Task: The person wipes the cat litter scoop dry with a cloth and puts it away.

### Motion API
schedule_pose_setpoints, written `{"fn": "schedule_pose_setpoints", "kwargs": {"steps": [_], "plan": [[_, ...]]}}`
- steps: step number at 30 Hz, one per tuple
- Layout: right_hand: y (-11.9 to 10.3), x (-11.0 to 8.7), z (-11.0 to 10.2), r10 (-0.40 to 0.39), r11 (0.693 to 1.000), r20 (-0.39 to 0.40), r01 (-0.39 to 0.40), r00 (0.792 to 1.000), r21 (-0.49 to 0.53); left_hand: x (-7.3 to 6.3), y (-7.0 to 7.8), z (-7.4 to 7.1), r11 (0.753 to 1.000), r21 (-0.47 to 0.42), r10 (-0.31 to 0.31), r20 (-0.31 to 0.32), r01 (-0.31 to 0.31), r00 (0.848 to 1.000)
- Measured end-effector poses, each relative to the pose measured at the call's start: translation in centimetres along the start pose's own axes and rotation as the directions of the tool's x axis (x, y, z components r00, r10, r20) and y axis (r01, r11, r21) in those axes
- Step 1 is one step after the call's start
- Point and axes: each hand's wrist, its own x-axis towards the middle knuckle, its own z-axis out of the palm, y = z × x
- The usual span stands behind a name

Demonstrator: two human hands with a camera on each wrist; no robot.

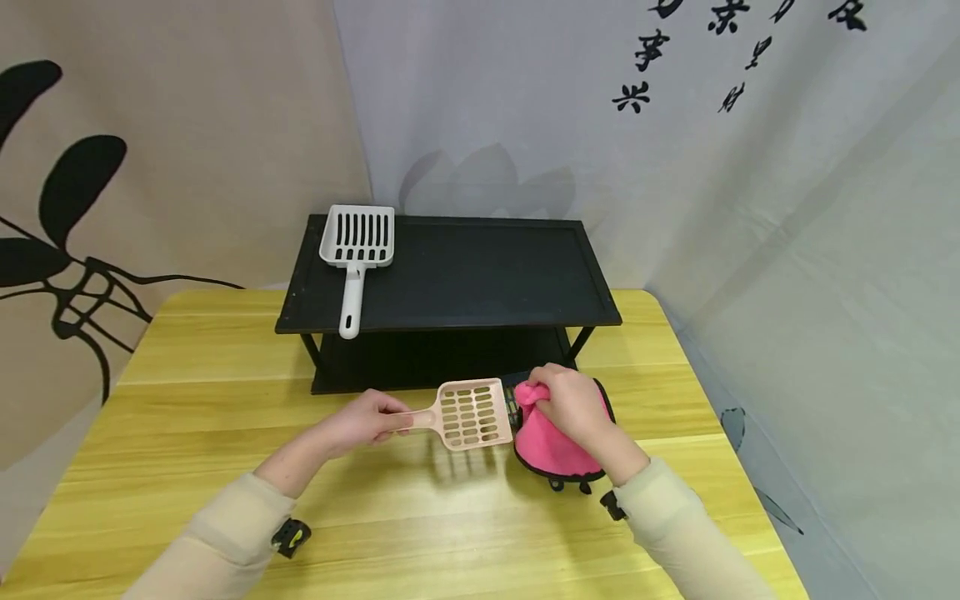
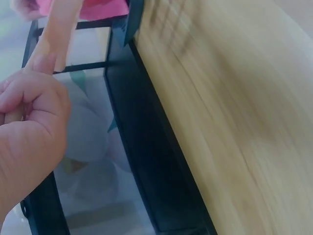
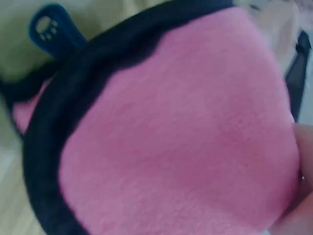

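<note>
My left hand (image 1: 367,418) grips the handle of a pale pink slotted litter scoop (image 1: 427,419), held level above the table. The scoop's blade reaches right, to the edge of a pink fleecy cloth item (image 1: 551,450) with black edging. At the top of that item, my right hand (image 1: 573,407) pinches a bunched part of the pink cloth. Close up in the right wrist view, a dark blue tab (image 3: 56,32) with a hole sticks out beyond the black edging. Whether the scoop touches the cloth, I cannot tell.
A black two-level rack (image 1: 487,275) stands at the back of the wooden table (image 1: 420,517). On its upper shelf lies a white slotted scoop (image 1: 352,304), handle toward me. Pale curtains (image 1: 480,100) hang behind and to the right.
</note>
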Motion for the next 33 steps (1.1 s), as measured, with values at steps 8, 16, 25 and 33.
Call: {"fn": "schedule_pose_setpoints", "kwargs": {"steps": [8,16,25,33], "plan": [[-2.1,1.9,-2.2,0.101,0.939,-0.055,-0.077,0.993,0.336,0.1,0.2,0.3,0.999,0.019,-0.027,0.009,0.027,1.0],[-5.8,2.5,1.0,-0.014,0.948,0.034,0.002,0.999,0.319,1.1,1.4,1.8,0.997,0.066,0.03,0.011,-0.031,0.999],[-5.7,2.7,1.8,0.03,0.957,-0.036,-0.018,0.999,0.288,1.0,1.8,2.1,0.992,0.08,0.103,-0.045,-0.099,0.994],[-4.7,2.6,1.8,-0.004,0.984,-0.051,0.013,0.999,0.178,0.9,1.6,1.7,0.99,0.08,0.123,-0.05,-0.119,0.991]]}}
